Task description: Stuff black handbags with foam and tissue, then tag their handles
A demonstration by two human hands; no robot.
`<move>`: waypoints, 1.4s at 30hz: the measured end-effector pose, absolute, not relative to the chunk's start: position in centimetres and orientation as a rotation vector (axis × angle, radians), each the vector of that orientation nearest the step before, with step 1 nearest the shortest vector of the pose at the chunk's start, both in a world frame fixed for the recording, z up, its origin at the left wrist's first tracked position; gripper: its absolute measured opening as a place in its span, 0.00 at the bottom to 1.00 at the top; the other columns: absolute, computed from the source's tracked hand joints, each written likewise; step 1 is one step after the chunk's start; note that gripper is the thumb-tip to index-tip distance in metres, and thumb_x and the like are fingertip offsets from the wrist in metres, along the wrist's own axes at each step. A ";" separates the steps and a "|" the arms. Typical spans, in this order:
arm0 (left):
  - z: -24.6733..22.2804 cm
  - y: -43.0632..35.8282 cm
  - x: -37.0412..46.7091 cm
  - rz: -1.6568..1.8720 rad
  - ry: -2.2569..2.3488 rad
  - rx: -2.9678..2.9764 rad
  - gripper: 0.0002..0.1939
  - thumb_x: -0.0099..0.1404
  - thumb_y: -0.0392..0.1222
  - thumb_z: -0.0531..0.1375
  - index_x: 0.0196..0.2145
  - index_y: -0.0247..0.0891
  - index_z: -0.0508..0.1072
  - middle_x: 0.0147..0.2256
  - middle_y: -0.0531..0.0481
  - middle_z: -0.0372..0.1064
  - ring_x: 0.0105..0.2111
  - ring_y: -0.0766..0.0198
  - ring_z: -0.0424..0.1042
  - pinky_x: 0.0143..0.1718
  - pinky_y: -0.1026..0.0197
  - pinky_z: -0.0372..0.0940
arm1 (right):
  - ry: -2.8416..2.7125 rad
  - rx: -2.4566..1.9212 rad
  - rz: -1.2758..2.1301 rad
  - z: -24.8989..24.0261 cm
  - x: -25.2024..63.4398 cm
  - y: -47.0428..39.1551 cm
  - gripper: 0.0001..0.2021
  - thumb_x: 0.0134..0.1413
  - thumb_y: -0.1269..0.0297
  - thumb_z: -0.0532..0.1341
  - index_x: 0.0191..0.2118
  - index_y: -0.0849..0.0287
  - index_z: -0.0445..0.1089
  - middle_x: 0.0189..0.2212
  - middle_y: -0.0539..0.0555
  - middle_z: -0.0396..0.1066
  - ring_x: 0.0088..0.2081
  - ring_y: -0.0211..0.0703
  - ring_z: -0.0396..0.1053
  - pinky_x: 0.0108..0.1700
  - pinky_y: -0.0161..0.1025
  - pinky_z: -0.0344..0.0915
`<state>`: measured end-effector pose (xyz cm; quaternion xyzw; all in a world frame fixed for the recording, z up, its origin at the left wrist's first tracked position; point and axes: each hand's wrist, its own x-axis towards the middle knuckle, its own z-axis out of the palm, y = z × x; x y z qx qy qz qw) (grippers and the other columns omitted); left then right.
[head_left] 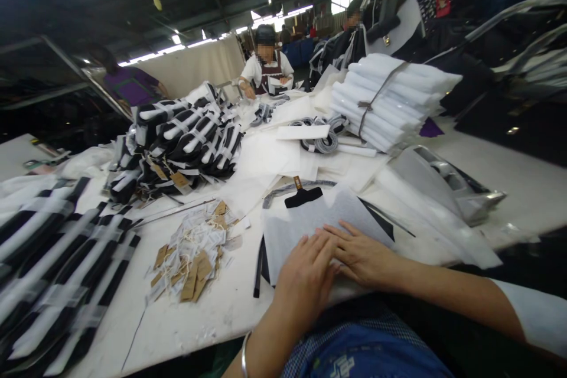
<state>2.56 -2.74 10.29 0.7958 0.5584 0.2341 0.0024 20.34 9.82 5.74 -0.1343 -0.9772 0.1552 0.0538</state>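
At the near edge of the bench (212, 322), a white sheet (287, 230) lies over a dark piece (381, 221), a black tab (303, 197) showing at its far end. The left hand (308, 269) and right hand (361, 254) rest palm-down on the sheet with fingers extended, gripping nothing visible, their fingers meeting near its middle. Left of them spreads a heap of tags (195, 274); beyond it are piled black-and-white bundles (190, 136). A tied white stack (390, 100) stands farther right, and a co-worker (270, 71) is at the far end.
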 end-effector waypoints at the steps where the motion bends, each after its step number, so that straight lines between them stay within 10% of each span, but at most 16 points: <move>1: 9.3 -1.9 2.2 0.677 1.787 2.476 0.22 0.72 0.39 0.53 0.62 0.36 0.61 0.60 0.39 0.66 0.61 0.54 0.65 0.61 0.45 0.64 | -2.976 -0.410 0.538 6.1 20.4 10.0 0.35 0.63 0.51 0.59 0.70 0.59 0.51 0.69 0.65 0.51 0.69 0.60 0.47 0.68 0.65 0.42; 7: 4.2 -1.3 0.7 0.721 1.897 2.247 0.32 0.73 0.46 0.53 0.69 0.38 0.45 0.66 0.41 0.57 0.64 0.57 0.60 0.64 0.46 0.59 | -2.857 -0.483 0.986 8.0 21.0 11.9 0.30 0.69 0.50 0.49 0.69 0.61 0.53 0.67 0.63 0.55 0.68 0.51 0.52 0.69 0.56 0.47; 18: 5.9 -0.8 1.2 0.565 1.956 2.208 0.24 0.72 0.48 0.54 0.62 0.38 0.64 0.62 0.44 0.63 0.63 0.54 0.61 0.65 0.43 0.57 | -3.082 -0.157 0.431 8.6 20.4 15.3 0.21 0.67 0.59 0.55 0.62 0.53 0.65 0.49 0.61 0.70 0.47 0.51 0.68 0.52 0.49 0.64; 42: 6.4 -0.7 1.2 0.412 1.981 2.205 0.27 0.74 0.53 0.50 0.65 0.40 0.61 0.66 0.47 0.57 0.66 0.53 0.56 0.66 0.39 0.52 | -3.074 -0.028 0.404 7.9 20.8 15.4 0.19 0.66 0.67 0.54 0.60 0.49 0.67 0.50 0.59 0.70 0.49 0.49 0.66 0.52 0.48 0.63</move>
